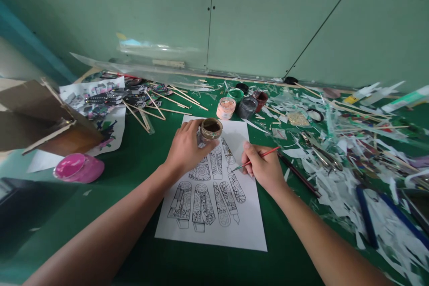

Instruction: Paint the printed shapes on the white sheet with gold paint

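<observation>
At the far left, a brown cardboard box (72,132) with flat, stiff sides stood on a printed sheet (115,136) of thin white paper. Nearer, a rounded pink jar (80,168) had a glossy, smeared surface. Beyond these, straight pale wooden sticks (163,98) fanned out from a pile of dark, patterned cut-outs (117,94), with a clear plastic sheet (140,71) curling behind.

In the middle, the left hand (186,145) was partly curled, thumb and fingers around a squat, open jar of brown paint (212,137), its rim stained. The jar was at the far part of a white paper sheet (248,237); whether it rested there could not be told. Tapered, round-ended shapes filled with fine black linework covered the sheet, which lay flat on the smooth green table (214,270).

Farther off, short round jars clustered together: peach (226,108), green (235,94), dark grey (248,107) and reddish brown (260,99).

The right hand (264,165) was closed in a pinch on a slender red brush (261,155), its tip at the linework; contact was unclear.

At the right lay a glinting metal tool (321,152), crumpled white scraps (338,196), a long blue handle (367,216) and slim, pointed plastic tubes (409,98).
</observation>
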Motion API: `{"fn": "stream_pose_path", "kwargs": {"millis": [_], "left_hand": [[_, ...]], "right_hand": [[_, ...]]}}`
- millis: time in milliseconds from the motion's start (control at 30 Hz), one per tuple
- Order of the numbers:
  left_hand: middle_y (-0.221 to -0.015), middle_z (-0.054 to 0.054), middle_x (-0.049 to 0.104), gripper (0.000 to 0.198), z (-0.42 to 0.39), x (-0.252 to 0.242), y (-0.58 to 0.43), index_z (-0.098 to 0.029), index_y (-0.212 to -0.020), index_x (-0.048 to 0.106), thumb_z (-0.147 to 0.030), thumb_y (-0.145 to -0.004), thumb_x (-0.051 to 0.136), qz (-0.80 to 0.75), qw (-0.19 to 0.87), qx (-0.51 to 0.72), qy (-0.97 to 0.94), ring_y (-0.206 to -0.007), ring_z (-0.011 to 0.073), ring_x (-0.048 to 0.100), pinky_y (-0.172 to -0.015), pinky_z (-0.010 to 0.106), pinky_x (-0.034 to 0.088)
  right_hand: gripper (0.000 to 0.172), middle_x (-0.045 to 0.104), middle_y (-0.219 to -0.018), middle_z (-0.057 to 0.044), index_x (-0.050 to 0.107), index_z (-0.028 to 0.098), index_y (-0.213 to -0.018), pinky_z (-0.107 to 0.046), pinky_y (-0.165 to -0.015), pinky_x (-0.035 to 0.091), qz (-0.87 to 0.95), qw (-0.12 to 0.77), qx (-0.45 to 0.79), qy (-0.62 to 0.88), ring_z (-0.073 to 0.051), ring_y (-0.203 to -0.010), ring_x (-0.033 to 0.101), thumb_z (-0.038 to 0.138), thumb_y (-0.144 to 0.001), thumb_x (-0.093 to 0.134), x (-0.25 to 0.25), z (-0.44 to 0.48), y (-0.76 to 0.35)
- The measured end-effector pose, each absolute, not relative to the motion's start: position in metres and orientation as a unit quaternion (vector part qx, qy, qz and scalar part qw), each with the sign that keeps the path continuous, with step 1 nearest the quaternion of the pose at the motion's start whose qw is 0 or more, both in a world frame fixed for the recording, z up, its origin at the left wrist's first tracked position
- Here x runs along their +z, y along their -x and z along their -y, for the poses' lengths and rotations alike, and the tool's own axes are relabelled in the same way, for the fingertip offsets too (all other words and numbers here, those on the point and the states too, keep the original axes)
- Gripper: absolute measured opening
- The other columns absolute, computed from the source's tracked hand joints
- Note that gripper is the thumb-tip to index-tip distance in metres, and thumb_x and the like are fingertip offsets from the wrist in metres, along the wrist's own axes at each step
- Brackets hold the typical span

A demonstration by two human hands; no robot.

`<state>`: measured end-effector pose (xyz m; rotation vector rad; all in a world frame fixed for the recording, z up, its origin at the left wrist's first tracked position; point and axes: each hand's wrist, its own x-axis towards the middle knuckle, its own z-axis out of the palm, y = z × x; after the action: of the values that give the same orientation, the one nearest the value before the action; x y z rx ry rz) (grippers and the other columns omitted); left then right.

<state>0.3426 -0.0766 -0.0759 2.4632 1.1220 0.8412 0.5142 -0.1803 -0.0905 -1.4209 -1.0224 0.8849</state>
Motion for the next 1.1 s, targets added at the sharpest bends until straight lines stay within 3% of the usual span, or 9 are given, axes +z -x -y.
{"fn": "stream_pose_path", "kwargs": {"millis": [233, 500, 767, 1100], "left_hand": [[-0.115, 0.011, 0.059, 0.039, 0.073, -0.087, -0.343, -0.019, -0.118, 0.046, -0.024, -0.082, 0.062, -0.383, 0.178, 0.281, -0.862, -0.107, 0.0294, 0.054, -0.090, 0.047, 0.045], [-0.120, 0.014, 0.059, 0.042, 0.072, -0.086, -0.344, -0.019, -0.123, 0.045, -0.025, -0.083, 0.060, -0.405, 0.210, 0.276, -0.846, -0.113, 0.0318, 0.053, -0.090, 0.049, 0.047], [-0.123, 0.016, 0.057, 0.077, 0.069, -0.097, -0.341, -0.021, -0.144, 0.020, -0.027, -0.079, 0.063, -0.422, 0.225, 0.312, -0.821, -0.114, 0.0333, 0.054, -0.088, 0.047, 0.050], [-0.125, 0.018, 0.056, 0.071, 0.072, -0.092, -0.344, -0.015, -0.138, 0.032, -0.028, -0.077, 0.066, -0.436, 0.185, 0.276, -0.836, -0.119, 0.0369, 0.050, -0.097, 0.057, 0.042]], "right_hand": [[0.052, 0.040, -0.035, 0.005, 0.045, 0.021, -0.044, -0.021, -0.035, 0.038, 0.489, 0.524, 0.323, 0.618, -0.007, -0.031, 0.042, 0.056, -0.080, 0.058, -0.087, 0.184, -0.515], [0.051, 0.042, -0.035, 0.005, 0.042, 0.022, -0.044, -0.021, -0.035, 0.037, 0.475, 0.527, 0.317, 0.629, -0.008, -0.031, 0.043, 0.050, -0.084, 0.056, -0.092, 0.185, -0.514], [0.051, 0.039, -0.034, 0.005, 0.043, 0.022, -0.044, -0.021, -0.034, 0.035, 0.482, 0.527, 0.309, 0.627, -0.007, -0.030, 0.040, 0.052, -0.083, 0.056, -0.089, 0.185, -0.510], [0.052, 0.040, -0.032, 0.005, 0.048, 0.021, -0.045, -0.021, -0.031, 0.036, 0.442, 0.564, 0.348, 0.604, -0.008, -0.028, 0.040, 0.059, -0.079, 0.057, -0.088, 0.184, -0.508]]}}
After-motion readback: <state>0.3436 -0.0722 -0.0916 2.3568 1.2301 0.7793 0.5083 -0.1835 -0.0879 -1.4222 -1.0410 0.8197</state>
